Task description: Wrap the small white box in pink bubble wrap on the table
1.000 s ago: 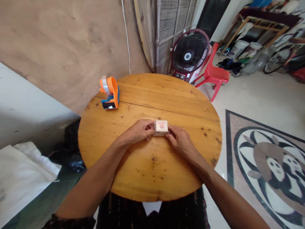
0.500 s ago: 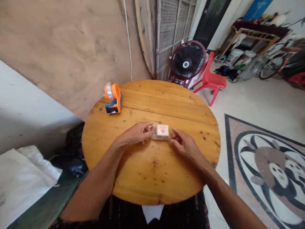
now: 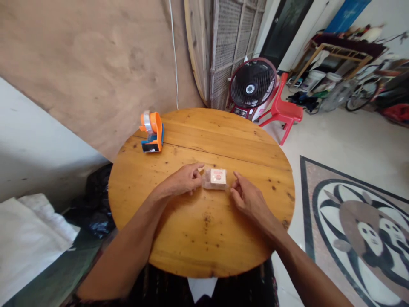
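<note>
A small package in clear plastic wrap (image 3: 214,179), with a pale label and reddish print on top, lies flat on the round wooden table (image 3: 204,238). My left hand (image 3: 187,179) rests at its left end, index finger stretched out and the other fingers curled, near or touching the wrap. On the other side, my right hand (image 3: 247,192) is slightly apart from the package, with index finger and thumb spread and nothing between them.
An orange and blue tape dispenser (image 3: 152,132) stands at the table's back left. Beyond the table are a fan (image 3: 253,83) and a red plastic chair (image 3: 284,108). A white sack (image 3: 35,238) lies at the lower left.
My right hand has drawn slightly right, away from the package's end. The left hand has shifted very slightly left. The package has hardly moved.
</note>
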`<state>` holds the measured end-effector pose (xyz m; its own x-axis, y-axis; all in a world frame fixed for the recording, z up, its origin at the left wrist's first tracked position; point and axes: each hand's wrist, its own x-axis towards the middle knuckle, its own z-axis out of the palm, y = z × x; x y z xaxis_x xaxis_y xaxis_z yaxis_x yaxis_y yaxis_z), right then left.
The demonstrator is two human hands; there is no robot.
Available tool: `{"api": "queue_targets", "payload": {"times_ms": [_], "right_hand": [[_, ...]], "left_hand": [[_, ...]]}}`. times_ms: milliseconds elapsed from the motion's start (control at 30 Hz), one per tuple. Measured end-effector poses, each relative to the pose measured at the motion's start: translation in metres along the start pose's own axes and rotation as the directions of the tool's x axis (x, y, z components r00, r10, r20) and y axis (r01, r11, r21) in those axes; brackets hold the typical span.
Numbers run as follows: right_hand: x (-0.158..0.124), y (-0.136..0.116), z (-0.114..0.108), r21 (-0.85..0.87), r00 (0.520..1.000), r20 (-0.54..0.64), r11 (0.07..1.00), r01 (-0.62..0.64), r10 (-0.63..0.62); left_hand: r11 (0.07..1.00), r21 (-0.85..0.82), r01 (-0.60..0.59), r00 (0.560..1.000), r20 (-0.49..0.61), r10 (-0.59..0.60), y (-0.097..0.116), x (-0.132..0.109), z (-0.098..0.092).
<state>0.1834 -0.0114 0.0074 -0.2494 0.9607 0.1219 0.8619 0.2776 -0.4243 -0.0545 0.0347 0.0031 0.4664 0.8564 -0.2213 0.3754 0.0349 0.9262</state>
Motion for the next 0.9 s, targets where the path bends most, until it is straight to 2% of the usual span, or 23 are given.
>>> {"api": "queue_targets", "payload": {"times_ms": [100, 200, 367, 567, 800, 900], "right_hand": [[0.008, -0.009, -0.003, -0.215, 0.991, 0.119, 0.976, -0.03, 0.057], [0.016, -0.024, -0.002, -0.372, 0.966, 0.236, 0.928, -0.01, 0.105], [0.019, -0.039, 0.009, -0.484, 0.97, 0.219, 0.875, 0.011, 0.109], [0.015, -0.039, 0.014, -0.501, 0.973, 0.213, 0.865, 0.03, 0.089], [0.019, -0.036, 0.008, -0.46, 0.966, 0.248, 0.886, 0.056, 0.068], [0.018, -0.028, 0.001, -0.366, 0.96, 0.272, 0.929, 0.044, 0.061]], "left_hand": [[0.999, 0.042, -0.003, 1.0, 0.03, 0.002, -0.002, 0.0, 0.001], [0.997, 0.082, -0.011, 0.999, 0.046, 0.007, 0.001, 0.002, 0.008], [0.997, 0.077, -0.004, 1.0, 0.007, 0.003, 0.006, 0.003, 0.018], [0.992, 0.113, -0.049, 0.999, -0.003, 0.05, 0.009, 0.002, 0.02], [0.99, 0.14, 0.009, 1.0, -0.014, -0.007, 0.015, 0.001, 0.017], [0.991, 0.134, 0.015, 1.0, 0.011, -0.017, 0.017, 0.0, 0.012]]}}
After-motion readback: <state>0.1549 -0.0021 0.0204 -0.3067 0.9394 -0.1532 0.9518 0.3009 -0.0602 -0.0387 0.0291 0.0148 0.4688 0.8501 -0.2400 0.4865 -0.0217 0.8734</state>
